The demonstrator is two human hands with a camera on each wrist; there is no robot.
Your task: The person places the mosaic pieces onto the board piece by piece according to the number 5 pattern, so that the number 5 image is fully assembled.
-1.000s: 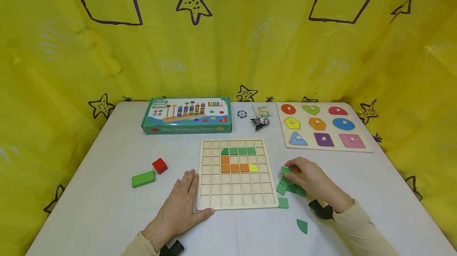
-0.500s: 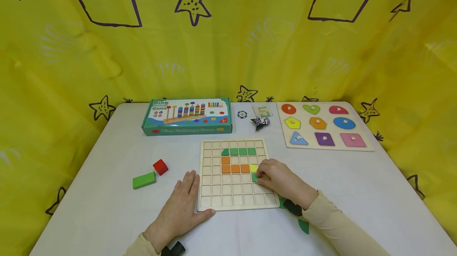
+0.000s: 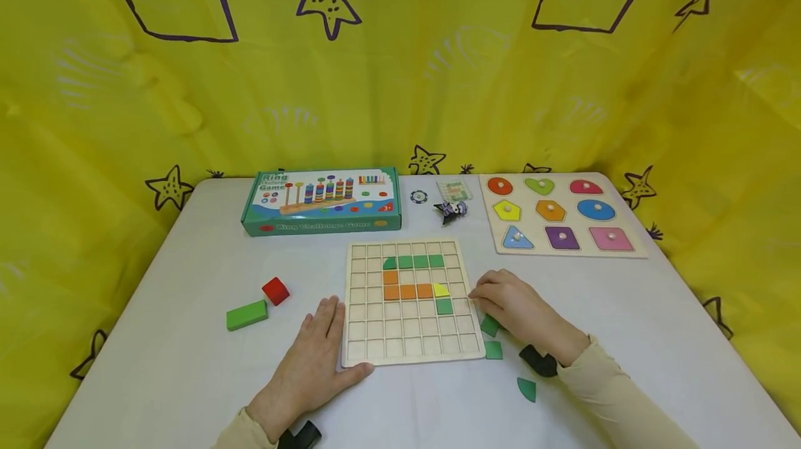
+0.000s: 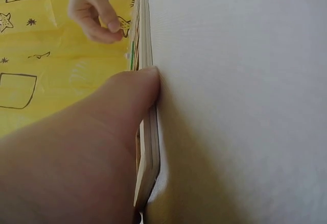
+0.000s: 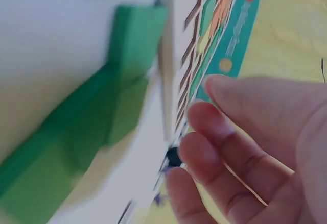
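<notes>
A wooden grid board (image 3: pixel 366 331) holds a row of green tiles (image 3: pixel 421 262), several orange tiles (image 3: pixel 407 292), a yellow rounded tile (image 3: pixel 441 290) and one green square tile (image 3: pixel 443 306) below the yellow one. My left hand (image 3: pixel 306 369) lies along the board's left side, fingers extended; its thumb presses the near edge in the left wrist view. Just right of the board, my right hand (image 3: pixel 526 310) hovers over loose green tiles (image 3: pixel 494 350), partly hiding them. In the right wrist view its fingers are loosely bent, with nothing between them and the thumb.
A green quarter-round tile (image 3: pixel 527 389) lies nearer the front. To the left are a red block (image 3: pixel 276 291) and a green block (image 3: pixel 247 315). Behind stand a game box (image 3: pixel 321 226), a small figurine (image 3: pixel 452 211), a pattern card (image 3: pixel 454 190) and a knobbed shape puzzle (image 3: pixel 588 226).
My right hand carried a green square from the loose tiles into the cell below the yellow tile, let go, and moved back right over the pile. The left hand stayed in place.
</notes>
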